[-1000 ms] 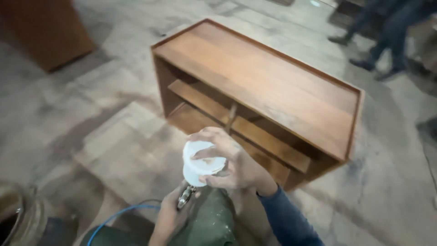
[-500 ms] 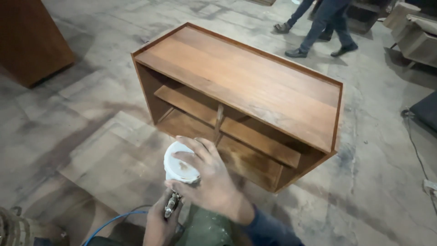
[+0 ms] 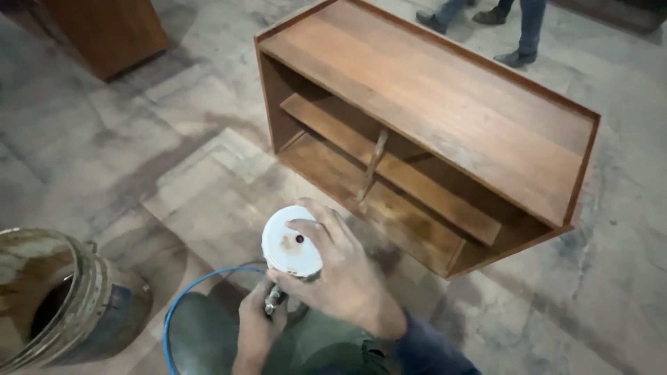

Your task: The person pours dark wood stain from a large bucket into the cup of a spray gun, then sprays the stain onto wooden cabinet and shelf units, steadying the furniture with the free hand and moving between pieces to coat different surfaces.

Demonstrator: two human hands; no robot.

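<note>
A wooden cabinet (image 3: pixel 445 132) fills the upper right of the frame, lying on its side with its open shelves facing the person, so the inside is easy to reach. At lower left stands a stained drum (image 3: pixel 48 298), open-topped; no labels show anywhere. At bottom centre a spray gun (image 3: pixel 274 300) is held upright: the right hand (image 3: pixel 344 274) is clamped over its white cup (image 3: pixel 292 243), and the left hand (image 3: pixel 258 326) is closed around the gun body. A blue hose (image 3: pixel 182 298) loops beside.
</note>
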